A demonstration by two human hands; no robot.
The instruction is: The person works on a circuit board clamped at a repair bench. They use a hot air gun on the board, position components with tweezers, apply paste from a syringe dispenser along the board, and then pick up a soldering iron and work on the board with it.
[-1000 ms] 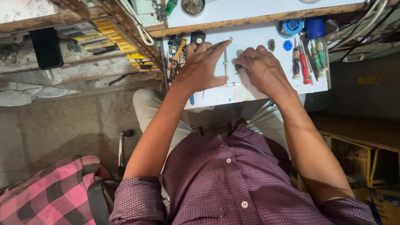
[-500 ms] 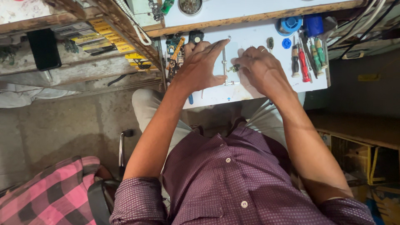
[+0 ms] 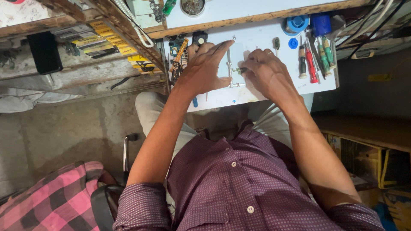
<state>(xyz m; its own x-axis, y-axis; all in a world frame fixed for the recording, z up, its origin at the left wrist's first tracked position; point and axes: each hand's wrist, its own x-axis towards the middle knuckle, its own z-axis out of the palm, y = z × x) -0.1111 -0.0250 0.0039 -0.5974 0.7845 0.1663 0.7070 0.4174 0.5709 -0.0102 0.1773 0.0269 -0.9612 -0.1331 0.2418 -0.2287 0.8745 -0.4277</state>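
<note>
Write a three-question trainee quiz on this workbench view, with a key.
1. True or false: the left hand lies flat beside the metal frame on the white worktop.
2. Which colour is the handle of the screwdriver right of the right hand? A red, B black, C white.
3. What round item sits at the worktop's far edge, above the screwdrivers?

Key: 1 true; 2 A; 3 a blue tape roll.

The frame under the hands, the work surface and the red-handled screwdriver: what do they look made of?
Frame: thin bare metal, judging by its silvery, shiny bars. Work surface: smooth white sheet, perhaps laminate or painted board; the strip along its far edge looks like raw wood. Red-handled screwdriver: glossy red handle, probably plastic, with a slim grey metal shaft.
</note>
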